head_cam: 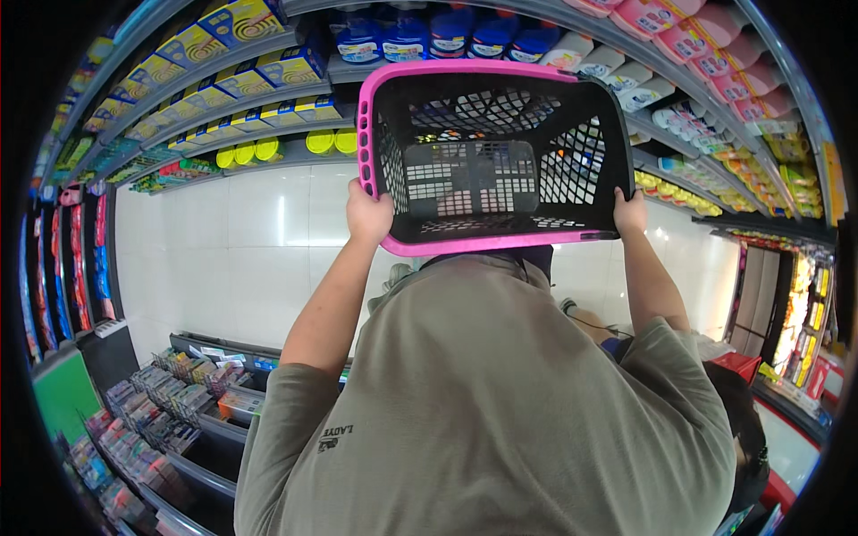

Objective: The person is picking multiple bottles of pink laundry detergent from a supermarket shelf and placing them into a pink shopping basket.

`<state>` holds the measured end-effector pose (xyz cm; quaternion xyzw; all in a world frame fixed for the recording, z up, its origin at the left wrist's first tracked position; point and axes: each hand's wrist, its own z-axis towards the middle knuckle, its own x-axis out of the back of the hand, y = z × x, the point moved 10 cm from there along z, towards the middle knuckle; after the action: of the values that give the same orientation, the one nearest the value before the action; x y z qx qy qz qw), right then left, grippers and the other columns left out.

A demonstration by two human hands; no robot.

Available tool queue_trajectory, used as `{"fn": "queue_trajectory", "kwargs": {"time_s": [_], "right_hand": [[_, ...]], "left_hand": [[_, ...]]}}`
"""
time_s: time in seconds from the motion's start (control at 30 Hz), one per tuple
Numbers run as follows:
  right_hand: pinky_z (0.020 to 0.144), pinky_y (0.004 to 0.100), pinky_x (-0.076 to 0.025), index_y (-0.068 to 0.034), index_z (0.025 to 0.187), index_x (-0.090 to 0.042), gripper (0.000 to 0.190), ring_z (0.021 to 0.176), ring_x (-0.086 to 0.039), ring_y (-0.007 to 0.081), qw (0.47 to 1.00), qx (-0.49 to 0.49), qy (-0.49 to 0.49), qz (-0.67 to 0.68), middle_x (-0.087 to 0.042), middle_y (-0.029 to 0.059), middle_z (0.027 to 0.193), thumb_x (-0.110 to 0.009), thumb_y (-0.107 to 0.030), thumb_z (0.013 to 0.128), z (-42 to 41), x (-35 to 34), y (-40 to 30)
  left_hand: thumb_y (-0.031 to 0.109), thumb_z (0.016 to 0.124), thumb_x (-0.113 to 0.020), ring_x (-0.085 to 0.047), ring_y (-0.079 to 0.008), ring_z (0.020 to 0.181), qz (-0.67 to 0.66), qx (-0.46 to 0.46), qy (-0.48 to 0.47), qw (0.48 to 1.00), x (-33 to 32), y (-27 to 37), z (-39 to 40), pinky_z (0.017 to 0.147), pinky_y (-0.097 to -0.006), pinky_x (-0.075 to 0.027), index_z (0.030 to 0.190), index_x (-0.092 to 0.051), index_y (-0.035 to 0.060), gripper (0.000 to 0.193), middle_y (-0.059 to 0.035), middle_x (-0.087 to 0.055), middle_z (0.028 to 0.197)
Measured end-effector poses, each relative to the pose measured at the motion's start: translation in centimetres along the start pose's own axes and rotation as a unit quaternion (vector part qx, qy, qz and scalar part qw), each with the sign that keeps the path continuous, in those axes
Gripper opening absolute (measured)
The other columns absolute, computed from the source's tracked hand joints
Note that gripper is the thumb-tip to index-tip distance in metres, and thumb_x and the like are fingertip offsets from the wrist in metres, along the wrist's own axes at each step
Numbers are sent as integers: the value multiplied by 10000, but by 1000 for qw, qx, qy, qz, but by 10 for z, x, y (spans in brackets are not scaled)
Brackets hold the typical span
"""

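Observation:
A black plastic shopping basket with a pink rim point(469, 67) is held up in front of my chest, its opening towards me. It looks empty, and the floor shows through its lattice. My left hand point(371, 213) grips the pink rim at the corner on the picture's left. My right hand point(630, 211) is closed on the black edge at the other end. Past the basket, blue bottles point(405, 40) stand on a shelf.
Shelves hold yellow-and-blue boxes point(244, 74) and pink refill packs point(710, 53). White floor tiles point(268, 214) lie below. Racks of small packets point(161, 395) stand at lower left. Another person point(737, 429) is partly visible behind at right, near a counter.

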<state>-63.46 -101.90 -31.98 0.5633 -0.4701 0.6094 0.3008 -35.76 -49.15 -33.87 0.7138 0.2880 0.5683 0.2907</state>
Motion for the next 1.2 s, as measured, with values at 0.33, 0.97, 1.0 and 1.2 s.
{"fn": "queue_trajectory", "kwargs": {"time_s": [0.33, 0.97, 1.0, 1.2], "right_hand": [[869, 454, -468, -20, 1074, -559, 469, 1013, -598, 399, 1000, -13, -8, 8, -640, 233, 1052, -590, -435, 859, 0, -2, 2], [838, 458, -484, -22, 1057, -579, 523, 967, -620, 406, 999, -19, 8, -25, -659, 234, 994, -579, -502, 848, -5, -1, 11], [836, 458, -485, -26, 1057, -578, 521, 966, -622, 404, 999, -25, 8, -28, -660, 231, 992, -580, -503, 846, -5, 1, 13], [831, 454, -493, -52, 1101, -560, 547, 975, -624, 395, 997, -43, 1, -69, -659, 223, 1017, -606, -521, 822, -3, 0, 7]], "left_hand": [[128, 756, -565, -623, -429, 867, 23, -12, -5, 1000, 0, 3, 3, 791, -459, -485, 1122, -446, -29, 416, -256, -645, 906], [91, 750, -558, -633, -409, 857, -10, -8, -28, 1000, -1, -4, -3, 780, -450, -486, 1144, -423, -48, 439, -258, -636, 906], [93, 749, -557, -633, -408, 852, -23, -12, -30, 999, -2, -1, -3, 777, -449, -486, 1145, -421, -47, 441, -255, -637, 904], [142, 851, -597, -648, -306, 868, -57, -14, -94, 994, -13, -19, 4, 777, -384, -497, 1196, -388, -31, 439, -198, -629, 982]]}}
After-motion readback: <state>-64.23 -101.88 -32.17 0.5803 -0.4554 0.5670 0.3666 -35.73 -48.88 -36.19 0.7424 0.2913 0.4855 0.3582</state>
